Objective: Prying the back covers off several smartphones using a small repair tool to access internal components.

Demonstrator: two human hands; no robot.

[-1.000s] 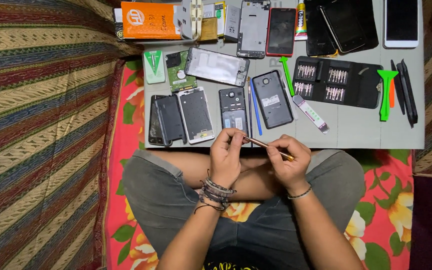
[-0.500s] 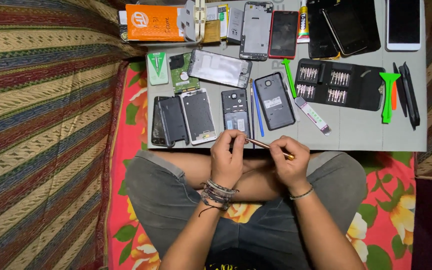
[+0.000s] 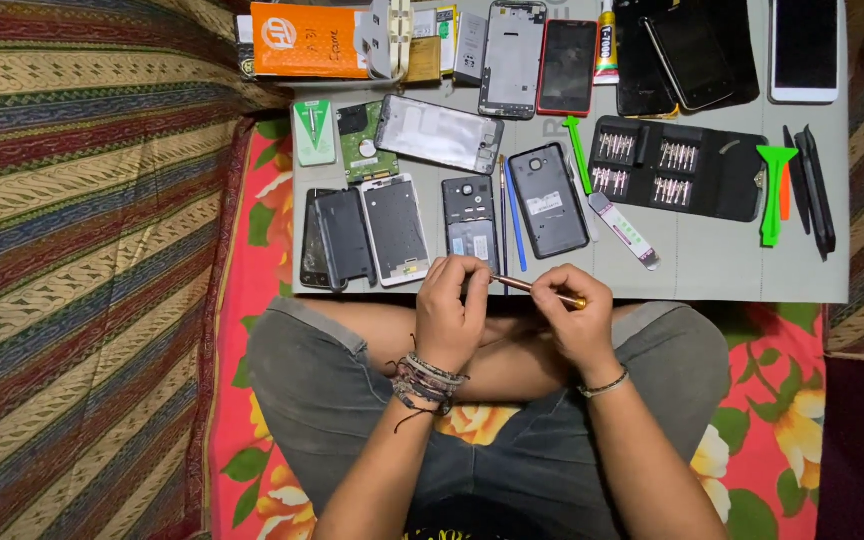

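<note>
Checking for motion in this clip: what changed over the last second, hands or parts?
Almost nothing. Left hand and right hand stay together at the table edge, holding the thin screwdriver between them at the same tilt. The small shift of the whole scene looks like head-camera movement. Nothing was picked up or put down; the phone beside the left hand, the other phones and the bit case lie as before.

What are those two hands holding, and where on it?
A thin gold screwdriver: the right hand pinches its handle end, the left hand fingers its tip end near the table edge.
</note>
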